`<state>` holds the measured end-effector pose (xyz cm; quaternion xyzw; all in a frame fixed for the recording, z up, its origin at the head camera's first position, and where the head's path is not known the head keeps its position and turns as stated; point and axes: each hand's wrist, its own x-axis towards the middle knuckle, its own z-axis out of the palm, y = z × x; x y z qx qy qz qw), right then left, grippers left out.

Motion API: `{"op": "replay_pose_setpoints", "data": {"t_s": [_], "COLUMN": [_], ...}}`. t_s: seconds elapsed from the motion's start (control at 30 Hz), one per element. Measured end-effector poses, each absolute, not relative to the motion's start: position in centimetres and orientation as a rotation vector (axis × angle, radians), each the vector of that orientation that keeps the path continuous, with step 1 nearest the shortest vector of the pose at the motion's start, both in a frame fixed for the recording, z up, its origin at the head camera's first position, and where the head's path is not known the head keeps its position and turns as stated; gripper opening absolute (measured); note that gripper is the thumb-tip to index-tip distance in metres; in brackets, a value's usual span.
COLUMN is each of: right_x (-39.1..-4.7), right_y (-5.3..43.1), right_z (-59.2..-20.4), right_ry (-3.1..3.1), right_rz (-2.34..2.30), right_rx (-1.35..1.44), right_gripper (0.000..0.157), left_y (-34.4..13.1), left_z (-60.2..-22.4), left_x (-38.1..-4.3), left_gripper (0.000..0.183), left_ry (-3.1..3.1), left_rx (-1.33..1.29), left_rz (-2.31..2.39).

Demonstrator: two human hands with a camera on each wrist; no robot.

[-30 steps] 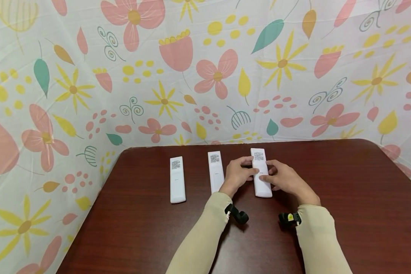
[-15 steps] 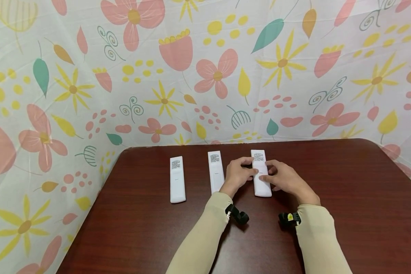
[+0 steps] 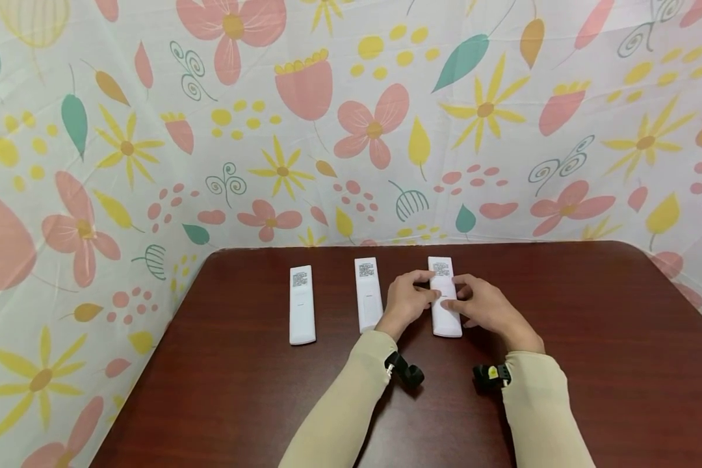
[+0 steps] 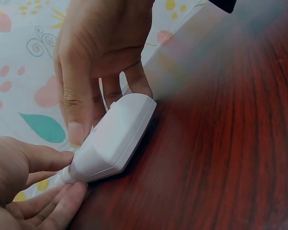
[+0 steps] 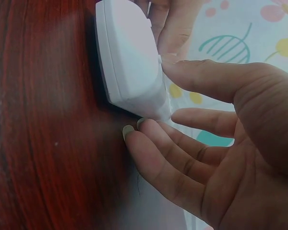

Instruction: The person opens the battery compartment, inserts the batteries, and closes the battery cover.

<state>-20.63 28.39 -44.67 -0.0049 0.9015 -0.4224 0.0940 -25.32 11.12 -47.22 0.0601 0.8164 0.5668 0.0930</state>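
Observation:
Three white remote controls lie face down on the table, each with a printed code at its far end. Both hands are at the rightmost remote control (image 3: 445, 318). On its left side, the left hand (image 3: 407, 298) holds it between thumb and fingers. From the right, the right hand (image 3: 491, 303) holds the opposite side, thumb on the back surface. The left wrist view shows the near end of this remote control (image 4: 120, 129) close up, lying on the wood. In the right wrist view, the right thumb (image 5: 197, 76) touches its edge. The fingertips on the far side are partly hidden.
The middle remote control (image 3: 368, 292) lies just left of the left hand, its near end partly behind the wrist. Farther left is another remote control (image 3: 301, 312). A flowered cloth (image 3: 339, 130) hangs along the dark wooden table's (image 3: 240, 390) back and left edges.
The far end of the held remote control has shifted very slightly toward the person. Both hands keep nearly the same place and hold. The head view has tilted a little.

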Motion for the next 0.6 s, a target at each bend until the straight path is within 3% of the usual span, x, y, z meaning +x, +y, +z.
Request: {"op": "replay_pose_setpoints", "data": {"t_s": [0.6], "right_x": [-20.8], "right_y": [29.18], "right_z": [-44.72], "right_ry": [2.679], "right_rz": [-1.248], "right_rx": [-0.019], "right_gripper": [0.068], "left_y": [11.76], "left_z": [-47.55], "left_x": [-25.59], "left_gripper": [0.037], "left_ry": [2.495], "left_rx": [0.242], "left_rz": [1.597]}}
